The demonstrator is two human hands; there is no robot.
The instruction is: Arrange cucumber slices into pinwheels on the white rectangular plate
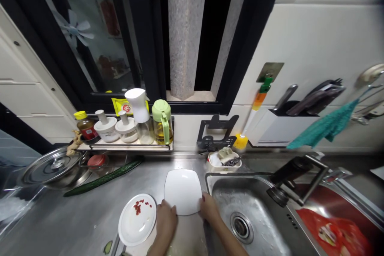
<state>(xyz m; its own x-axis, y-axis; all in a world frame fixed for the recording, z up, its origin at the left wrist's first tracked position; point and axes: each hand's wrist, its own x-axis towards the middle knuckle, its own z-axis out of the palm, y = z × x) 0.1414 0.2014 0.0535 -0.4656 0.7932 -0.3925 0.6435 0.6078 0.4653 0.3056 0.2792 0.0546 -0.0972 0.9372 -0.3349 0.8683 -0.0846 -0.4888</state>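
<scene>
1. While both hands flank the white sq. plate [183, 190], take plate ctr. as ref. for all clock dirs. below.
2. L hand [167, 219]: approx. 7–8 o'clock; grip grasping plate edge, thumb at rim.
3. R hand [210, 209]: btwn 3 & 4 o'clock; grip grasping opp. edge.
4. Plate pos.: over steel desk [96, 212], nr. sink. Cannot tell if underside touches desk.
5. Round plate [132, 228]: 8 o'clock, just beside L hand; carries small red pcs. [137, 207] toward its 12 o'clock side.
6. Cucumber [103, 178]: btwn 9 & 10 o'clock, lying diag. on desk.
7. Rack [144, 147]: btwn 10 & 11 o'clock; holds spray btl. [138, 106], green-lidded oil jug [162, 122], etc.
8. Small tray [225, 168]: btwn 1 & 2 o'clock, nr. sink corner; contains cleaning pads, etc.
9. Sink [261, 212] w/ drain [241, 227]: 3–4 o'clock, beyond R hand.
10. Knife holder [277, 126]: approx. 2 o'clock, at wall.
</scene>
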